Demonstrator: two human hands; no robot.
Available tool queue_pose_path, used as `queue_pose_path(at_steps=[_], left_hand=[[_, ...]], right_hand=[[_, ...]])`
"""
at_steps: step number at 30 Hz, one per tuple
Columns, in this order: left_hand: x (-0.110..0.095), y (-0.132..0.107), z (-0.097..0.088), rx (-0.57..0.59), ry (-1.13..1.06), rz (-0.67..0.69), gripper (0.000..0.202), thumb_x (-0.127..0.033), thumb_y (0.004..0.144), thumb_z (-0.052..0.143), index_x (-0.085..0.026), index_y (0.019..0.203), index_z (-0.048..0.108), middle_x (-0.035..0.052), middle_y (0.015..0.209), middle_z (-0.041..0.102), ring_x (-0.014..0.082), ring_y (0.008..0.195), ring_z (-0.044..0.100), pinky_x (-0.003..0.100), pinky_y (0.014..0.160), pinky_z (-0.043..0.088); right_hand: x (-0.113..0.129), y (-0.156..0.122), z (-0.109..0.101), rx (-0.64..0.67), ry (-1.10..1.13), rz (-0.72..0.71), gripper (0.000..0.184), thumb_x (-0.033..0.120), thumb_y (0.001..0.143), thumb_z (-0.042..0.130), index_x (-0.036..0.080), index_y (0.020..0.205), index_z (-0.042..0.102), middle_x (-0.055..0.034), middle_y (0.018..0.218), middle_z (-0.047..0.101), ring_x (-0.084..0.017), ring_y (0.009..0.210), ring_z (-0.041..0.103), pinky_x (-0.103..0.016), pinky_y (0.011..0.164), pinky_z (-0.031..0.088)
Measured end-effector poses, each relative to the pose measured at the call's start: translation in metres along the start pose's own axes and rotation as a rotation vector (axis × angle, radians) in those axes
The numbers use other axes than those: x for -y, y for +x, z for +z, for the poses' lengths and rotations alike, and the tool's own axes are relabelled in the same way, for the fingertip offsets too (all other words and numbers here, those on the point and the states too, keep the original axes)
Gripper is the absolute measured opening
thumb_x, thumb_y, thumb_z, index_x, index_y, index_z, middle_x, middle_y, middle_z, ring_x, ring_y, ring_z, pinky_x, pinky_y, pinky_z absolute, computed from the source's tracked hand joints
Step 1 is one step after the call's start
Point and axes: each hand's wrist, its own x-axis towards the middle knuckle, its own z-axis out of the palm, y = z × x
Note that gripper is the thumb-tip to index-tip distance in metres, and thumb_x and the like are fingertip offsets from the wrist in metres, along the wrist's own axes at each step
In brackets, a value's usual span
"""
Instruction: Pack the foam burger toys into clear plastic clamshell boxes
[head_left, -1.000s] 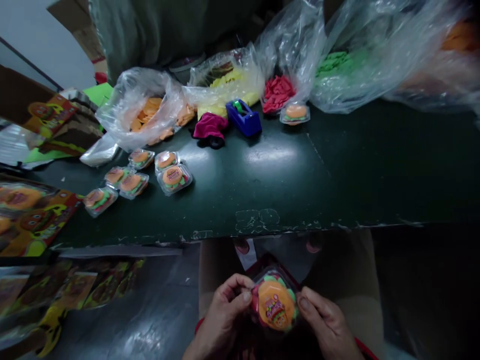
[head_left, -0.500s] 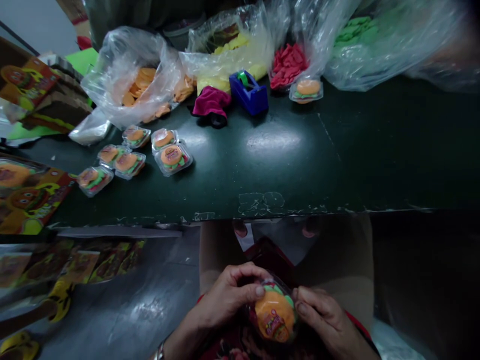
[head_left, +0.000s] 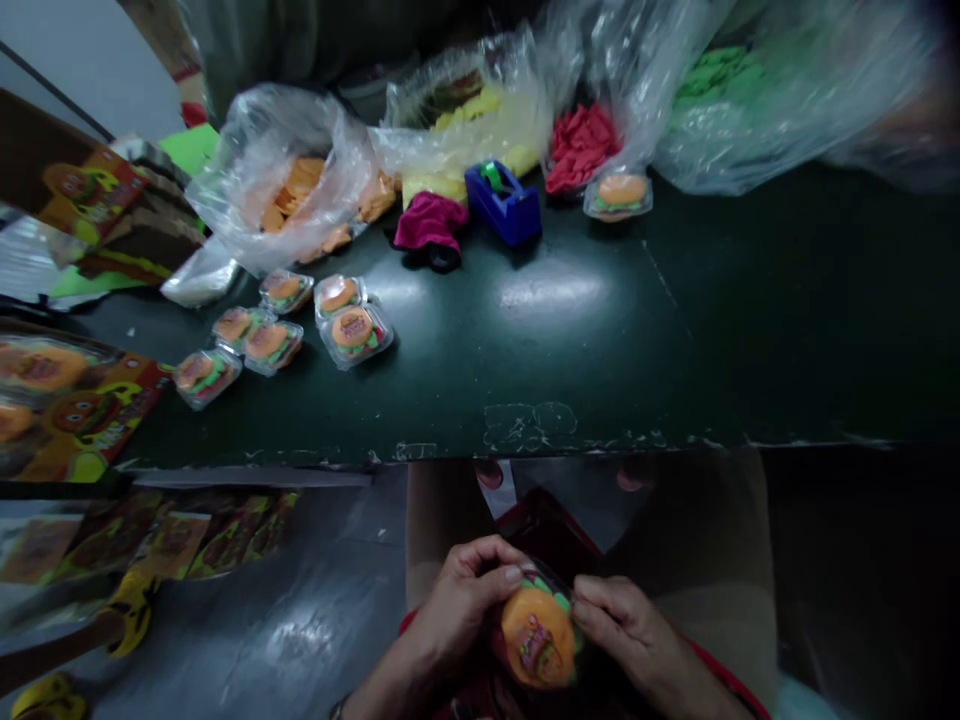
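Low in the picture, below the table edge, both my hands grip one burger-shaped candy pack (head_left: 536, 638) in a clear plastic shell, orange on top with green and red at its rim. My left hand (head_left: 457, 610) pinches its left side with the thumb on top. My right hand (head_left: 626, 635) closes on its right side. The pack is tilted toward me over my lap and an open brown carton (head_left: 705, 540).
On the dark green table (head_left: 570, 340) lie several more burger packs (head_left: 352, 332) at the left, one burger pack (head_left: 619, 192) at the back, a blue tape dispenser (head_left: 504, 203), a magenta cloth (head_left: 429, 222) and clear bags of orange, yellow, red and green pieces. Printed cartons (head_left: 67, 400) lie at the left.
The pack and both hands have come lower and closer to me, and the pack has tilted. My fingers have closed more tightly round its edges.
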Motion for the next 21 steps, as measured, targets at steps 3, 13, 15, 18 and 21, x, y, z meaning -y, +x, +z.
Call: queue_pose_path(at_steps=[3, 13, 15, 18, 21], left_hand=[[-0.008, 0.009, 0.001, -0.077, -0.161, 0.054, 0.024, -0.027, 0.058, 0.084, -0.013, 0.071, 0.069, 0.0034, 0.067, 0.067, 0.0127, 0.058, 0.059, 0.023, 0.059, 0.045], [-0.033, 0.012, 0.018, -0.293, -0.320, 0.279, 0.032, -0.029, 0.051, 0.088, -0.014, 0.074, 0.070, 0.0017, 0.072, 0.068, 0.0129, 0.063, 0.061, 0.022, 0.061, 0.049], [-0.034, 0.013, 0.022, -0.273, -0.328, 0.294, 0.033, -0.029, 0.052, 0.088, -0.014, 0.075, 0.070, 0.0014, 0.071, 0.068, 0.0123, 0.062, 0.060, 0.022, 0.061, 0.049], [-0.033, 0.011, 0.027, -0.244, -0.335, 0.299, 0.034, -0.031, 0.052, 0.088, -0.014, 0.074, 0.070, 0.0015, 0.069, 0.068, 0.0120, 0.061, 0.060, 0.021, 0.059, 0.048], [-0.030, 0.006, 0.026, -0.226, -0.339, 0.302, 0.033, -0.033, 0.054, 0.088, -0.014, 0.072, 0.067, 0.0010, 0.068, 0.067, 0.0110, 0.058, 0.058, 0.021, 0.057, 0.047]], right_hand=[[0.014, 0.020, -0.005, -0.109, 0.130, 0.010, 0.045, 0.055, 0.091, 0.039, 0.022, 0.062, 0.028, 0.0056, 0.062, 0.024, -0.011, 0.056, 0.024, -0.023, 0.049, 0.024], [0.025, 0.017, 0.032, -0.332, 0.291, -0.096, 0.034, 0.048, 0.090, 0.047, 0.018, 0.086, 0.062, -0.0025, 0.076, 0.058, -0.018, 0.072, 0.052, -0.027, 0.071, 0.047], [0.024, 0.015, 0.037, -0.401, 0.261, -0.105, 0.036, 0.049, 0.090, 0.046, 0.018, 0.081, 0.061, -0.0006, 0.069, 0.053, -0.016, 0.066, 0.048, -0.025, 0.066, 0.045], [0.024, 0.014, 0.035, -0.437, 0.194, -0.142, 0.039, 0.050, 0.089, 0.048, 0.018, 0.067, 0.056, 0.0031, 0.059, 0.041, -0.012, 0.056, 0.038, -0.022, 0.054, 0.037], [0.023, 0.014, 0.027, -0.386, 0.219, -0.207, 0.043, 0.053, 0.087, 0.050, 0.018, 0.062, 0.051, 0.0045, 0.056, 0.035, -0.010, 0.052, 0.032, -0.022, 0.049, 0.029]])
